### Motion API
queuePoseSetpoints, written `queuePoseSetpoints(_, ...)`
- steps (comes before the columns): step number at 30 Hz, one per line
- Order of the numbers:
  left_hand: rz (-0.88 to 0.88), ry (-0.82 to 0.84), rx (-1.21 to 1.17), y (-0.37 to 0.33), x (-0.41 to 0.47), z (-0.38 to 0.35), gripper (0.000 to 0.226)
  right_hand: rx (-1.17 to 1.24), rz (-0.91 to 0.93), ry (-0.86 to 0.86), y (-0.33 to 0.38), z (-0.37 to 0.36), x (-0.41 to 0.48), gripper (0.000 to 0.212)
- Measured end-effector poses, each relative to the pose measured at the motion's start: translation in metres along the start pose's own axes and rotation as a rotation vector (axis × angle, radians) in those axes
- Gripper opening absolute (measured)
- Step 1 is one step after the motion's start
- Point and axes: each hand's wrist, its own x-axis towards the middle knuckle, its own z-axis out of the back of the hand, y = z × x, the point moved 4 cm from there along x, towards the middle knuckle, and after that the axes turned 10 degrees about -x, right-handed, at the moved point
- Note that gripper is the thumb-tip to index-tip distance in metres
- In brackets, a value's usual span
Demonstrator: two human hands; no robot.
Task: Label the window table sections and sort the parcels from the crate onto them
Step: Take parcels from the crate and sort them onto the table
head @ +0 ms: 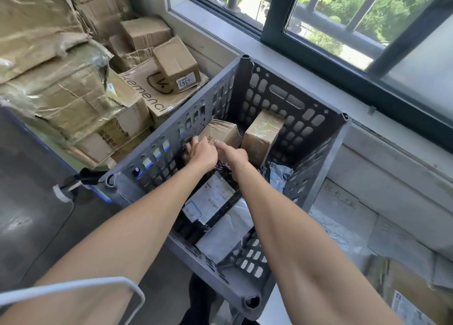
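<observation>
A grey perforated plastic crate (316,138) stands below a dark-framed window (321,52), and both of the person's bare arms reach down into it. The left grip (199,153) and right grip (232,154) meet at the near end of a small brown cardboard parcel wrapped in clear tape (221,132), which lies at the crate's far left, close to the wall. The left grip's fingers (188,150) curl down beside the parcel's left corner, and one digit of the right grip lies stretched against its near edge. Whether either grip actually holds the parcel cannot be told, as the other fingers are hidden.

Just right of that parcel a second taped brown cardboard box (261,135) stands tilted against the far wall. Nearer the person lie a black plastic mailer with a white shipping label (212,200), a pale grey mailer bag (226,237) and a crumpled silver-grey bag (279,176).

Right of the crate, a white sheet with handwriting (339,203) lies on the tabletop (382,177). To the left, worn brown cardboard cartons (81,99) are piled, a small box with a "6767" sticker (175,63) on top.
</observation>
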Motion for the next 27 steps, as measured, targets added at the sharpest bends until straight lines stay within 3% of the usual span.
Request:
queuePoseSetpoints(4,-0.031,-0.026,-0.012,0.003,-0.003,0.006,0.05,0.034,-0.007,0.023,0.002,-0.001,-0.01,0.075)
queuePoseSetpoints(9,-0.155,-0.219,-0.128,-0.022,-0.01,0.029,0.043,0.186,0.054,0.045,0.009,0.013,-0.029,0.087)
queuePoseSetpoints(12,-0.302,-0.351,-0.197,-0.048,-0.019,0.054,0.036,0.348,0.123,0.113,0.013,0.027,-0.04,0.058)
queuePoseSetpoints(16,-0.41,-0.35,-0.207,-0.075,-0.027,0.073,0.032,0.531,0.193,0.234,0.025,0.043,-0.064,0.024)
queuePoseSetpoints(20,-0.31,-0.196,-0.552,-0.087,-0.028,0.078,0.017,0.639,0.257,0.242,0.036,0.071,-0.083,0.023)
queuePoseSetpoints(22,-0.23,-0.07,-0.674,-0.089,-0.032,0.073,0.022,0.717,0.254,0.271,0.036,0.088,-0.089,0.03)
queuePoseSetpoints(24,-0.107,0.135,-0.728,-0.089,-0.039,0.064,0.043,0.777,0.238,0.277,0.035,0.103,-0.092,0.032)
queuePoseSetpoints(27,0.038,0.49,-0.843,-0.091,-0.056,0.047,0.041,0.778,0.245,0.236,0.032,0.121,-0.097,0.022)
